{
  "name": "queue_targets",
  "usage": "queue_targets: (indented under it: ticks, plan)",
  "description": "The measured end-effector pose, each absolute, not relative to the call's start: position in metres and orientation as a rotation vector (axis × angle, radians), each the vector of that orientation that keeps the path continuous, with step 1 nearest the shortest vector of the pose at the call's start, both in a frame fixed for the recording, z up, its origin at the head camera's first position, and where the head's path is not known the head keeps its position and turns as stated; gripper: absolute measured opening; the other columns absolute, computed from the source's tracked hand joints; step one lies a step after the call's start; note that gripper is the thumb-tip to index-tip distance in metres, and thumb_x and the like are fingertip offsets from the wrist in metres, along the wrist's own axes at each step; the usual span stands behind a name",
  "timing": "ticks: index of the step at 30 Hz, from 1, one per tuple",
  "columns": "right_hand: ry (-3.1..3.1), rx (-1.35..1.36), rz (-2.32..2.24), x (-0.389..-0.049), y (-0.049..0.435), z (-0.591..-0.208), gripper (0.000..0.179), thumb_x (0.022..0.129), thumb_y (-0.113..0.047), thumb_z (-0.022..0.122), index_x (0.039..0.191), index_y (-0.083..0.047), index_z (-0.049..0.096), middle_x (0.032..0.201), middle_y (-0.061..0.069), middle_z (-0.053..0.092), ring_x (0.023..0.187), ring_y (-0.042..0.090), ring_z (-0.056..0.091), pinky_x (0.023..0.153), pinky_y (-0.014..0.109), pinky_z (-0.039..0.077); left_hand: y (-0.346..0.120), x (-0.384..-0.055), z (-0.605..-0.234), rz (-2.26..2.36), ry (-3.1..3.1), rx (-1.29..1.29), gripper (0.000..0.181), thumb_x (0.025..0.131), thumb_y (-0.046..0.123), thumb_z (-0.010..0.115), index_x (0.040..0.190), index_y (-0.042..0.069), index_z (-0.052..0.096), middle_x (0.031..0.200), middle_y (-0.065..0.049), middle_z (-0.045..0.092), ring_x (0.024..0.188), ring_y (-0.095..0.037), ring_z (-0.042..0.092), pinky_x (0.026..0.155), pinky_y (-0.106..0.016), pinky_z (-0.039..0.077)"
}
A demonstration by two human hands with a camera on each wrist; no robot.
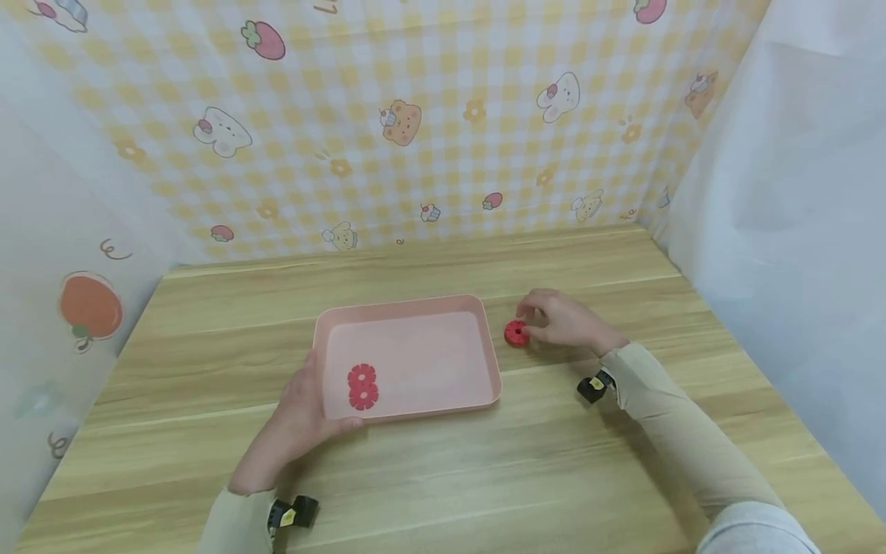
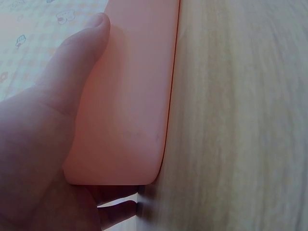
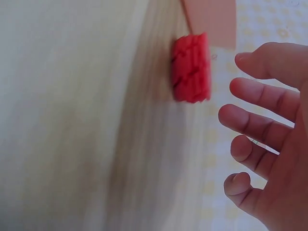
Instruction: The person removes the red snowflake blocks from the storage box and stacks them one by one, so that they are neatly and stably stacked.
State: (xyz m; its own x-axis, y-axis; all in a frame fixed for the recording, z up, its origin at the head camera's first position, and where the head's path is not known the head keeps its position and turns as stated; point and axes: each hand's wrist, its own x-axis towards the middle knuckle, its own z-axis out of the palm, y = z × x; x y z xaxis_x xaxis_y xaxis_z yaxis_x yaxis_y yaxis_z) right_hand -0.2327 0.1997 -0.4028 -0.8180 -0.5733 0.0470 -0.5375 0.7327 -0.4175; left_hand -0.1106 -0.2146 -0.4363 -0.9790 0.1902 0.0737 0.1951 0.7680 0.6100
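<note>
A pink tray (image 1: 415,362) lies on the table, with two red notched discs (image 1: 363,387) side by side in its front left part. My left hand (image 1: 302,408) holds the tray's front left corner. Its thumb (image 2: 91,41) runs along the front wall (image 2: 130,96), and the other fingers pass round the left side. Just right of the tray stands a short stack of red notched discs (image 1: 515,333), each with a small centre hole; its layered side (image 3: 191,68) shows in the right wrist view. My right hand (image 1: 564,319) is beside this stack, fingers spread and loosely bent, holding nothing.
The wood-grain table (image 1: 554,462) meets a checked cloth (image 1: 443,154) at the back. White sheeting (image 1: 789,177) hangs on the right, and a printed sheet (image 1: 69,231) on the left. Each wrist wears a small black camera (image 1: 594,387).
</note>
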Motion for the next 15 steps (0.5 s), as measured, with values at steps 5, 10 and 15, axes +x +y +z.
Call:
queue_targets:
  ticks: [5,10,15]
  plan:
    - [2.811,-0.994,-0.665,-0.238,0.189,-0.396,0.014,0.082,-0.008,0.065,0.096,-0.01,0.068,0.091,0.0,0.062,0.085,0.016,0.057,0.076,0.033,0.05,-0.216,-0.111,-0.437,-1.019,-2.935,-0.331,0.122,0.057,0.044,0.09,0.146,0.003,0.016,0.125,-0.019,0.046,0.109,-0.035,0.048,0.092,-0.058,0.047]
    - [2.779,-0.984,-0.619,-0.243,0.174,-0.385,0.015,0.083,-0.007,0.06,0.095,-0.01,0.068,0.086,-0.001,0.06,0.079,0.016,0.054,0.07,0.03,0.047,-0.216,-0.112,-0.438,-1.009,-2.924,-0.358,0.123,0.058,0.043,0.09,0.146,0.002,0.016,0.127,-0.019,0.046,0.11,-0.035,0.048,0.092,-0.059,0.047]
    - [2.731,-1.08,-0.577,-0.248,0.157,-0.372,0.013,0.084,-0.009,0.061,0.095,-0.012,0.068,0.086,-0.001,0.061,0.078,0.016,0.054,0.07,0.03,0.047,-0.216,-0.112,-0.44,-1.01,-2.903,-0.372,0.122,0.057,0.041,0.091,0.146,0.002,0.016,0.126,-0.019,0.047,0.109,-0.035,0.049,0.091,-0.058,0.047]
